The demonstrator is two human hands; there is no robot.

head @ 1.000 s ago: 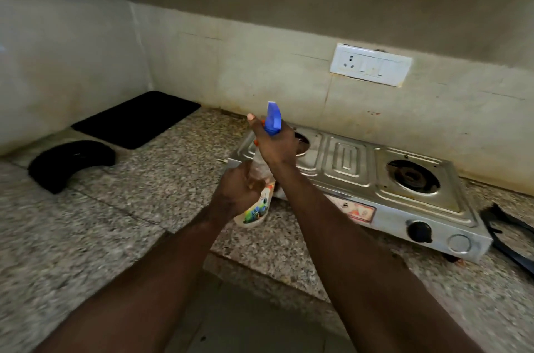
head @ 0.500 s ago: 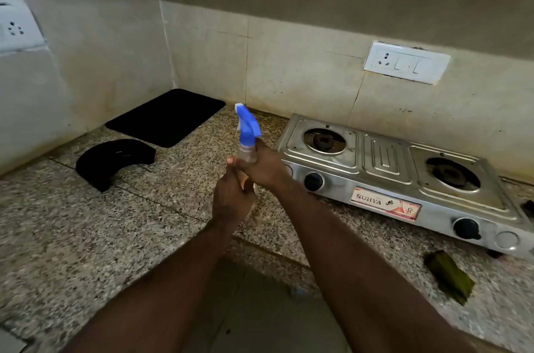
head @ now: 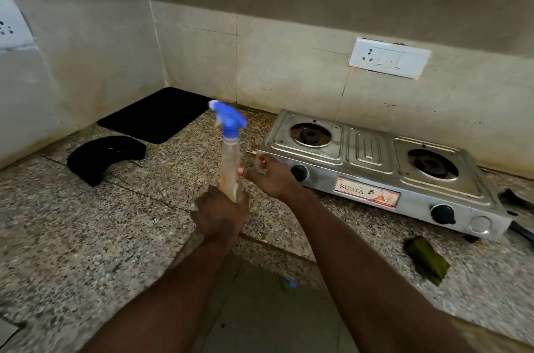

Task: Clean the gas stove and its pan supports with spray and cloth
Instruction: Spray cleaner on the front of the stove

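Left hand (head: pixel 221 215) has the spray bottle (head: pixel 229 162) gripped round its base. The bottle's upright with the blue trigger head on top, out over the granite counter (head: pixel 86 237) just left of the gas stove (head: pixel 367 150). Right hand (head: pixel 270 178) sits right beside the bottle, thumb about touching it and fingers curled, but honestly can't tell if it's holding anything. The stove's near the back wall, and a folded green cloth (head: pixel 426 261) lies on the counter in front of its right end
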